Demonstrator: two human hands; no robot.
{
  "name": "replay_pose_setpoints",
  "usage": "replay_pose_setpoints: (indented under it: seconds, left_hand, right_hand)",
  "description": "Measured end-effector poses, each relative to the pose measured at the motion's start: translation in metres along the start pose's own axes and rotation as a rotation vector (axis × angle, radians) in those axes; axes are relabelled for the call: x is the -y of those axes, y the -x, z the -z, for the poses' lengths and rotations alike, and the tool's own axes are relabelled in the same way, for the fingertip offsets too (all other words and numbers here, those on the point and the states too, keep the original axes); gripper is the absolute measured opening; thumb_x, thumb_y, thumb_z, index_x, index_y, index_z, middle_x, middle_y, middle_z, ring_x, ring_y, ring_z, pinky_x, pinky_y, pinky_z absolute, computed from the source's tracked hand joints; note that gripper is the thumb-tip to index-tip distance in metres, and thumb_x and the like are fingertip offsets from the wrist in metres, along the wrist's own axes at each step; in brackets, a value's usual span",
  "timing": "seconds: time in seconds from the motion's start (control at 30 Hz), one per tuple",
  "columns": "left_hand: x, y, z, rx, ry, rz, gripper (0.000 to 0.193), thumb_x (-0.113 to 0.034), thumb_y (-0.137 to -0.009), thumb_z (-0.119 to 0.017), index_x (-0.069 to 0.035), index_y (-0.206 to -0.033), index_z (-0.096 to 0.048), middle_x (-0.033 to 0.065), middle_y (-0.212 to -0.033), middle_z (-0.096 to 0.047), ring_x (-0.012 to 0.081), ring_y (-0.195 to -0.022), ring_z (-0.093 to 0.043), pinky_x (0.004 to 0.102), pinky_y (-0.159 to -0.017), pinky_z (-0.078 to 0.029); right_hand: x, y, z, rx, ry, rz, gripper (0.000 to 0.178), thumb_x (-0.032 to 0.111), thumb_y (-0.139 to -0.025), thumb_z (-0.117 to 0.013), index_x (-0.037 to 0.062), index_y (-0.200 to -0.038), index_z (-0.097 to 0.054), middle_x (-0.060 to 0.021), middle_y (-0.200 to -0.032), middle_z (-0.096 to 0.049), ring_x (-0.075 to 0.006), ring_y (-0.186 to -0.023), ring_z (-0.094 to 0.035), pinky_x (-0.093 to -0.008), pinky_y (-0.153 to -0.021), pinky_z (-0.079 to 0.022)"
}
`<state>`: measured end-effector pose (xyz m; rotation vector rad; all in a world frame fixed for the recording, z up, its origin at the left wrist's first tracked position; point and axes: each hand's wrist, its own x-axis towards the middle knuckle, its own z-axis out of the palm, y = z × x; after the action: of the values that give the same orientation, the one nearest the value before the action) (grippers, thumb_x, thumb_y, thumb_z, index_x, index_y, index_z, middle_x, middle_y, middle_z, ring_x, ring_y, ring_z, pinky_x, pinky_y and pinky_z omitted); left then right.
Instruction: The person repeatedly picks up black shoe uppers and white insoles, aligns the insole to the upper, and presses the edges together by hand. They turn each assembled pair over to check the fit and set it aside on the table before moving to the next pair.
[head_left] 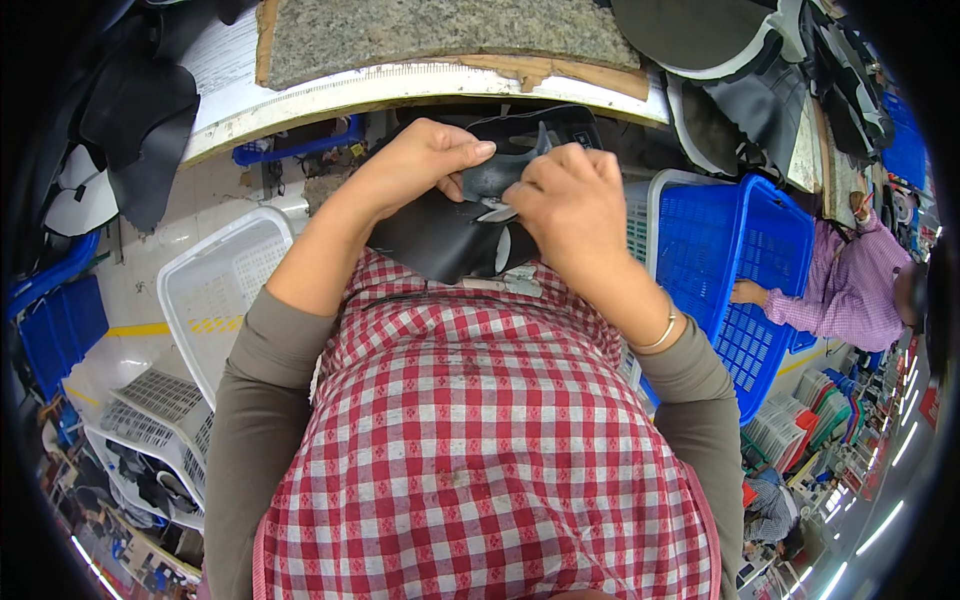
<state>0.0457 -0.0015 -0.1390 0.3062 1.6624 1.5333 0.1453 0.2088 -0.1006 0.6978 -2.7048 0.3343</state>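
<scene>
Both hands pinch the black leather piece [450, 235] just above the checked apron: left hand [425, 160] at its upper edge, right hand [565, 195] closed beside. It looks light, limp, best held by the edges.

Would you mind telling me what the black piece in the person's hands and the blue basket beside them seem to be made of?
The black piece looks like leather or a synthetic imitation: matte, smooth, bending softly between the left hand and right hand. Which of the two, the picture leaves open. The blue basket looks like moulded plastic: glossy, rigid, with a regular grid of holes.
</scene>
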Motion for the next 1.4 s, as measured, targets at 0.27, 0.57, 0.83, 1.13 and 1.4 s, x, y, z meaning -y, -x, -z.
replay_pose_setpoints:
  seconds: [0.27, 0.57, 0.83, 1.13, 1.4]
  left_hand:
    - [0.006, 0.040, -0.022, -0.180, -0.070, -0.150, 0.024, 0.005, -0.095, -0.066, 0.003, -0.119, -0.071, 0.0019, -0.101, -0.075, 0.0080, -0.091, -0.067, 0.0235, -0.084, -0.053]
    - [0.016, 0.026, -0.015, -0.208, 0.221, -0.030, 0.018, 0.000, -0.093, -0.070, 0.004, -0.110, -0.074, 0.0034, -0.092, -0.074, 0.0090, -0.080, -0.064, 0.0238, -0.076, -0.053]
    - [0.019, 0.025, -0.025, -0.199, 0.216, -0.109, 0.020, 0.001, -0.092, -0.069, 0.005, -0.112, -0.074, 0.0050, -0.094, -0.075, 0.0090, -0.078, -0.065, 0.0242, -0.074, -0.054]
    - [0.014, 0.035, -0.029, -0.174, 0.178, -0.118, 0.025, 0.002, -0.093, -0.069, 0.005, -0.118, -0.073, 0.0062, -0.096, -0.077, 0.0100, -0.083, -0.069, 0.0250, -0.079, -0.057]
    - [0.014, 0.034, -0.030, -0.177, 0.103, -0.106, 0.025, 0.002, -0.094, -0.068, 0.005, -0.118, -0.074, 0.0059, -0.096, -0.076, 0.0101, -0.082, -0.068, 0.0257, -0.079, -0.057]
  right_hand:
    - [-0.032, -0.010, 0.004, 0.144, -0.417, -0.086, 0.026, 0.021, -0.073, -0.088, 0.0124, -0.093, -0.074, -0.0026, -0.084, -0.065, -0.0260, -0.086, -0.059, -0.0381, -0.085, -0.043]
    - [-0.014, -0.015, 0.003, -0.026, -0.140, 0.099, 0.026, 0.019, -0.072, -0.086, 0.0134, -0.091, -0.069, 0.0013, -0.079, -0.063, -0.0217, -0.080, -0.060, -0.0372, -0.079, -0.043]
    - [-0.021, -0.009, 0.001, 0.080, -0.252, -0.111, 0.025, 0.021, -0.076, -0.087, 0.0129, -0.093, -0.071, -0.0020, -0.081, -0.069, -0.0206, -0.083, -0.064, -0.0362, -0.082, -0.040]
    - [-0.036, -0.018, 0.001, 0.298, -0.613, -0.302, 0.030, 0.020, -0.080, -0.087, 0.0084, -0.098, -0.067, -0.0059, -0.086, -0.075, -0.0242, -0.082, -0.065, -0.0369, -0.090, -0.046]
    - [-0.036, -0.019, 0.001, 0.325, -0.727, -0.408, 0.031, 0.018, -0.079, -0.088, 0.0080, -0.099, -0.067, -0.0055, -0.086, -0.074, -0.0225, -0.083, -0.062, -0.0365, -0.089, -0.046]
